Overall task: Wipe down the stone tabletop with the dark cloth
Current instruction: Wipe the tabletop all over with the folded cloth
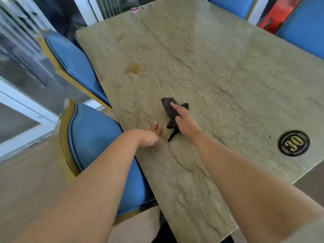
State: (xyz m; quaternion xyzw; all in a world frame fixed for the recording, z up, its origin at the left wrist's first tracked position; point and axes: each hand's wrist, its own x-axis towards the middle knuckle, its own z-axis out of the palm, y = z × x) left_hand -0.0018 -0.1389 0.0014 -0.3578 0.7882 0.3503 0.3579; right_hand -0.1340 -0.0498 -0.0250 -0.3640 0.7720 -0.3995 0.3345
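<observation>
My right hand (184, 122) lies flat on the cloth (171, 109), fingers straight and pressing it to the tabletop (228, 76); it grips nothing. My left hand (151, 135) rests beside it at nine o'clock, fingers relaxed and spread on the stone, just apart from the cloth.

The cloth sits near the table's left edge, in the near half of the top. It is bunched, not spread. Its long axis runs from eleven o'clock to five o'clock: the broad end shows beyond my fingertips at eleven, and a thin tail trails out under my wrist toward six.

Progress, as I judge it: early. A brown stain (132, 69) stands at eleven o'clock from the cloth, well apart, and a fainter one (120, 38) lies farther along the same line. Both appear untouched. No wet track is visible on the stone, though blur limits that finding. The far half and right side remain to be wiped. A black disc marked 30 (293, 143) sits at three o'clock, near the right edge, and a small cap (134, 9) at the far end; both would need lifting.
</observation>
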